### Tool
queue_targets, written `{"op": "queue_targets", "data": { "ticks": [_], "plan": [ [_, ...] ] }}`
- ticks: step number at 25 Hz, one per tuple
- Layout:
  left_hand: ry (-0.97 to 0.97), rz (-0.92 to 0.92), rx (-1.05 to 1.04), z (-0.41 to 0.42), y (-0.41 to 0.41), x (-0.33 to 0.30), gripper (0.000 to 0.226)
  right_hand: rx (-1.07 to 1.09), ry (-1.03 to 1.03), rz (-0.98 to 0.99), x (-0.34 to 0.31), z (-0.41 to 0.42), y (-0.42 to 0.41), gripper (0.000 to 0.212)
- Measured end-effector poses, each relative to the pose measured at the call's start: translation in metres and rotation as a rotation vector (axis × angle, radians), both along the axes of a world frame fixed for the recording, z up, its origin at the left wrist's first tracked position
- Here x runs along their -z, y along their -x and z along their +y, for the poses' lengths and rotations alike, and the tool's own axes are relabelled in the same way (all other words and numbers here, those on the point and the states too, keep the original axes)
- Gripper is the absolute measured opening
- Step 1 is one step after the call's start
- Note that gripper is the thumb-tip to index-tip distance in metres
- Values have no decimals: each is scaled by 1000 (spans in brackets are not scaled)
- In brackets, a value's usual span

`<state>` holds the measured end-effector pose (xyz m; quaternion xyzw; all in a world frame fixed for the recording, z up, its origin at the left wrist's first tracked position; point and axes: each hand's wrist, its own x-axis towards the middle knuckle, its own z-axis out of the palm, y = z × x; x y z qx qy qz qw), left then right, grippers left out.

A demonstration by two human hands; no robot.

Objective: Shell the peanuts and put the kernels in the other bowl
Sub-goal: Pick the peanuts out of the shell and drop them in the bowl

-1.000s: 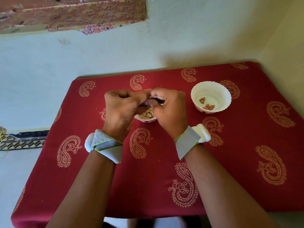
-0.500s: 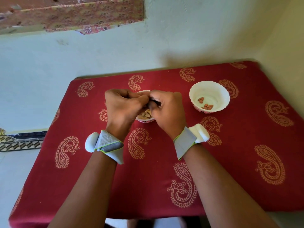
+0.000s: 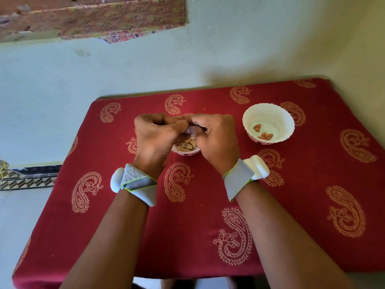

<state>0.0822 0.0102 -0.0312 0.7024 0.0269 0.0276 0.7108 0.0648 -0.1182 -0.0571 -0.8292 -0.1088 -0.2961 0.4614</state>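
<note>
My left hand (image 3: 158, 135) and right hand (image 3: 216, 138) meet fingertip to fingertip, both curled around a peanut I can't quite see. Right under them sits the shell bowl (image 3: 188, 152); off my right hand stands the kernel bowl (image 3: 268, 113), holding kernels (image 3: 265, 135), on the red desk (image 3: 187, 226).

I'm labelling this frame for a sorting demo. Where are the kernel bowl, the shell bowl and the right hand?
kernel bowl (image 3: 268, 110): head view, bare far inner wall.
shell bowl (image 3: 188, 152): head view, near rim.
right hand (image 3: 216, 138): head view, back of hand.
</note>
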Motion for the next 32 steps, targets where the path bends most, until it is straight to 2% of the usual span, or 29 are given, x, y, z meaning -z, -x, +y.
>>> {"op": "queue_targets", "data": {
  "ticks": [4, 9, 15, 19, 21, 32],
  "plan": [
    [49, 24, -9, -2, 2, -2, 19, 17, -11, -33, 0, 5, 2, 29],
    [183, 2, 22, -5, 2, 0, 47, 107, -97, -47, 3, 5, -4, 15],
    [321, 55, 117, 1, -5, 8, 24, 125, -159, 14, 7, 5, -2, 8],
    [393, 59, 199, 2, -4, 11, 21, 162, -195, 17, 7, 4, -2, 5],
    [398, 48, 219, 2, -3, 12, 11, 181, -203, 9, 6, 5, -2, 7],
    [531, 74, 86, -5, -3, 12, 12, 185, -234, -30, 1, 8, 0, 8]
  ]
}}
